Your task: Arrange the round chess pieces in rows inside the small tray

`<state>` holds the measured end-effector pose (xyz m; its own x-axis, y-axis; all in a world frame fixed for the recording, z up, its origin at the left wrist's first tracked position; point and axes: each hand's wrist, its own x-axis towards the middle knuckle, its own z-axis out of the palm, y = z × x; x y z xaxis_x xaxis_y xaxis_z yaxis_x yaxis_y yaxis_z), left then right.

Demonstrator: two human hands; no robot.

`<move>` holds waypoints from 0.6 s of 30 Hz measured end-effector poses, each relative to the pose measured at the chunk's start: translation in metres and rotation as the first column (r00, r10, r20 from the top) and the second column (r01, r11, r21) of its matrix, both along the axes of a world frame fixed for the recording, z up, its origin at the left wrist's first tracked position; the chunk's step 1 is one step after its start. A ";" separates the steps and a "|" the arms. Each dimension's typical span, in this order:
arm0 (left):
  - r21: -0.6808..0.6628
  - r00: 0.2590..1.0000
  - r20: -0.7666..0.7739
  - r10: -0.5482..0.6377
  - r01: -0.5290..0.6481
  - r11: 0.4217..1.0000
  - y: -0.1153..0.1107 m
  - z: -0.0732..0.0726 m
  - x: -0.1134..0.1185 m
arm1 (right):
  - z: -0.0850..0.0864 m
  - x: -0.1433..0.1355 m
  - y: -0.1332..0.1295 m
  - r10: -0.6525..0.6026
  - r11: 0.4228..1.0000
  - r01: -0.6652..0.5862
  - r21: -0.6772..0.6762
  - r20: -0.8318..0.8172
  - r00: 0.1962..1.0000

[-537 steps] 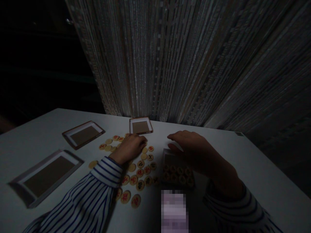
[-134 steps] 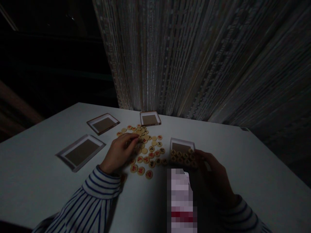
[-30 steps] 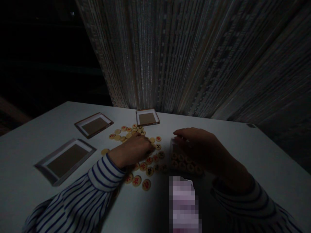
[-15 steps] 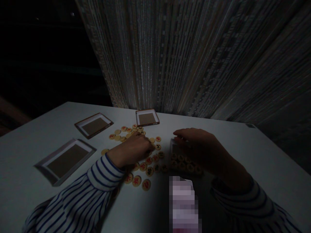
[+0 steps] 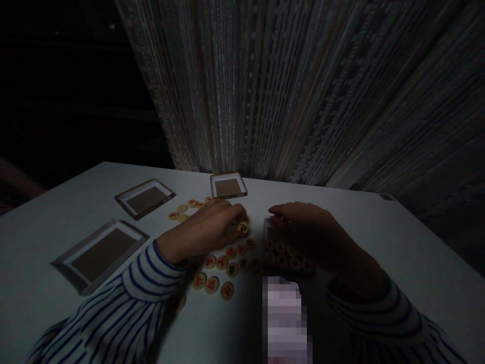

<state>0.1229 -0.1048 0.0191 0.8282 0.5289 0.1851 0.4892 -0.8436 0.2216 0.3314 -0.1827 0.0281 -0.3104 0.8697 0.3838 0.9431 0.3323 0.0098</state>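
My left hand (image 5: 212, 222) pinches a Chinese chess piece (image 5: 243, 228) with a dark character, held between thumb and fingers above the scattered pieces. Loose round wooden pieces with red characters (image 5: 212, 284) lie below and around that hand, some hidden by it. To the right, a small box (image 5: 270, 230) holds several pieces in rows (image 5: 282, 260). My right hand (image 5: 308, 227), in deep shadow, hovers over the box with fingers stretched to the left and nothing visible in them. It covers part of the box.
Three shallow box parts lie on the white table: a grey-edged one (image 5: 142, 236) at the left, a brown-edged one (image 5: 120, 202) behind it, and another (image 5: 244, 193) at the back. A pixelated item (image 5: 286, 318) is at front centre. A string curtain (image 5: 242, 91) hangs behind.
My left hand has risen and opened its fist into a pinch, now showing a dark-lettered piece between its fingers. The right hand has stayed almost still over the box.
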 end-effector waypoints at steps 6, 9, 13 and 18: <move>-0.020 0.990 0.140 0.008 -0.005 1.000 -0.004 0.001 0.002 | -0.004 0.004 -0.001 0.110 0.993 -0.114 -0.039 -0.080 0.991; -0.025 0.983 0.186 -0.006 0.010 1.000 -0.007 0.003 0.003 | -0.005 0.005 -0.002 0.153 0.985 -0.163 -0.060 -0.137 0.979; -0.040 0.978 0.209 -0.008 0.017 0.999 -0.011 0.006 0.004 | -0.003 0.004 -0.003 0.199 0.971 -0.222 -0.086 -0.218 0.955; -0.017 0.975 0.219 -0.035 0.040 0.999 -0.013 0.005 0.007 | -0.003 0.004 -0.002 0.224 0.963 -0.250 -0.097 -0.219 0.950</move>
